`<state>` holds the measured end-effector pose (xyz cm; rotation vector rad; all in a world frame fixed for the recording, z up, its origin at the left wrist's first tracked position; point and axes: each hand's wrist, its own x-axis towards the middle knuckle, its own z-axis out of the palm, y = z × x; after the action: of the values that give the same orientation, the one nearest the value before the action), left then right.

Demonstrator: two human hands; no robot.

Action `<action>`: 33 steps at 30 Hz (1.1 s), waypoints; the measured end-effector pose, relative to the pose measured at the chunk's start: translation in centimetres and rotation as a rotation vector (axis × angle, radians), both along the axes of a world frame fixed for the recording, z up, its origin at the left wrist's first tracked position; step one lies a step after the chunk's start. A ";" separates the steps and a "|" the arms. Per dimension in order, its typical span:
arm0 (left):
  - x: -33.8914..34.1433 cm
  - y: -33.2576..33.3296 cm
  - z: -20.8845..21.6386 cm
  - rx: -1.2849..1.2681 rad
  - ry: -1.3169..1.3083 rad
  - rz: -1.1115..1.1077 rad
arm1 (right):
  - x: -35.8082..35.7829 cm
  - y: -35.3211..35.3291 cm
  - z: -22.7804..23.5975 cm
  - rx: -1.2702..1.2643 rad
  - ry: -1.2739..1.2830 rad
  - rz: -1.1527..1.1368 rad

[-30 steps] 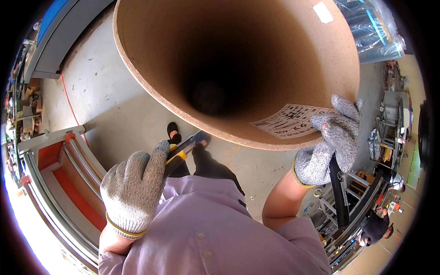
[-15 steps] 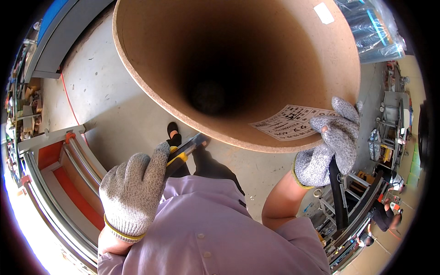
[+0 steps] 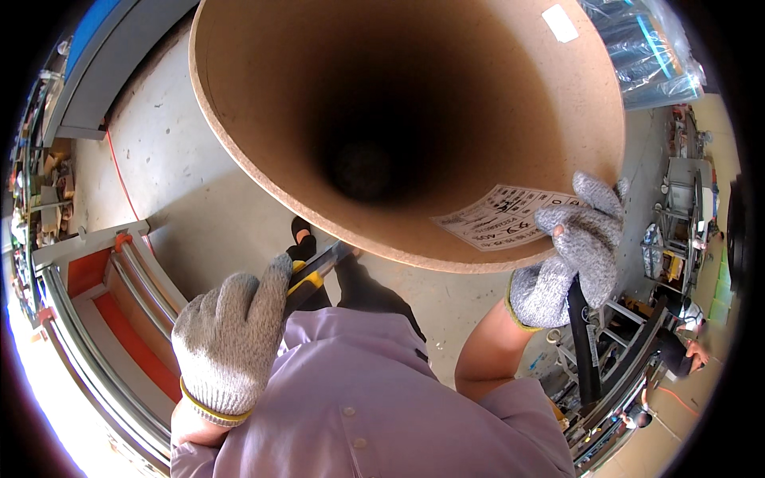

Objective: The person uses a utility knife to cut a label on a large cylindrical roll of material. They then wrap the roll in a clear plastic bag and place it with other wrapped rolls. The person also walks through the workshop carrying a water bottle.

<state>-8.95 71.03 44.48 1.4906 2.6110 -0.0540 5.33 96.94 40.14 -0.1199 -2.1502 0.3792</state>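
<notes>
Filling twelve o'clock, the brown tube (image 3: 478,119) is curving its rim (image 3: 446,265) past open floor (image 3: 191,159) at ten. At eight, the left grip (image 3: 227,342), back showing, is grasping a yellow-and-black tool (image 3: 309,280); at three, the right grip (image 3: 586,247) is clutching a black handle (image 3: 585,350), fingers bending over the rim.

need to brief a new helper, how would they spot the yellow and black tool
Find the wide brown tube filling the top middle. Below its lower left rim in the picture, the gloved left hand holds the yellow and black tool. Its yellow parts set it apart from the black handle gripped by the right hand.
</notes>
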 end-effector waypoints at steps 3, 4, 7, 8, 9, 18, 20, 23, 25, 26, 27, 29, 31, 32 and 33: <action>0.1 0.2 0.1 -0.030 0.029 -0.005 | 0.0 -0.3 -0.2 -0.053 0.023 -0.007; 0.0 0.3 0.2 -0.027 0.021 -0.006 | 0.0 -0.2 -0.2 -0.052 0.024 -0.012; 0.2 0.6 0.4 -0.026 0.011 -0.003 | -0.1 -0.2 -0.1 -0.060 0.031 -0.020; 0.1 0.7 0.3 -0.005 0.032 -0.030 | 0.0 -0.3 -0.3 -0.056 0.031 -0.020; 0.0 0.6 0.1 0.015 0.054 -0.058 | 0.1 -0.4 -0.4 -0.053 0.031 -0.019; -0.4 0.3 0.1 0.057 0.090 -0.121 | -0.2 -0.6 -0.1 -0.062 0.053 -0.040; -0.3 0.2 0.2 0.047 0.095 -0.120 | -0.2 -0.7 -0.1 -0.064 0.055 -0.043; -0.3 0.1 0.3 0.029 0.084 -0.117 | -0.3 -0.8 0.0 -0.068 0.045 -0.056; -0.3 0.2 0.3 0.030 0.087 -0.121 | -0.2 -0.9 0.0 -0.073 0.044 -0.065; -0.3 0.2 0.2 0.031 0.090 -0.123 | -0.2 -0.9 0.0 -0.074 0.049 -0.067; -0.3 0.2 0.2 0.028 0.088 -0.121 | -0.2 -0.8 -0.2 -0.070 0.061 -0.065; -0.2 0.2 0.3 0.019 0.083 -0.111 | -0.3 -0.7 -0.3 -0.071 0.069 -0.052; -0.2 0.2 0.2 0.030 0.080 -0.113 | -0.2 -0.6 -0.2 -0.075 0.059 -0.040; -0.3 0.1 0.1 0.037 0.078 -0.114 | -0.2 -0.7 -0.2 -0.071 0.052 -0.044; -0.3 -0.1 0.0 0.045 0.079 -0.114 | -0.2 -0.7 -0.2 -0.066 0.045 -0.047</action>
<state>-9.29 70.93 44.45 1.6850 2.6009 -0.0670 5.12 96.20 39.98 -0.1974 -2.0869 0.4223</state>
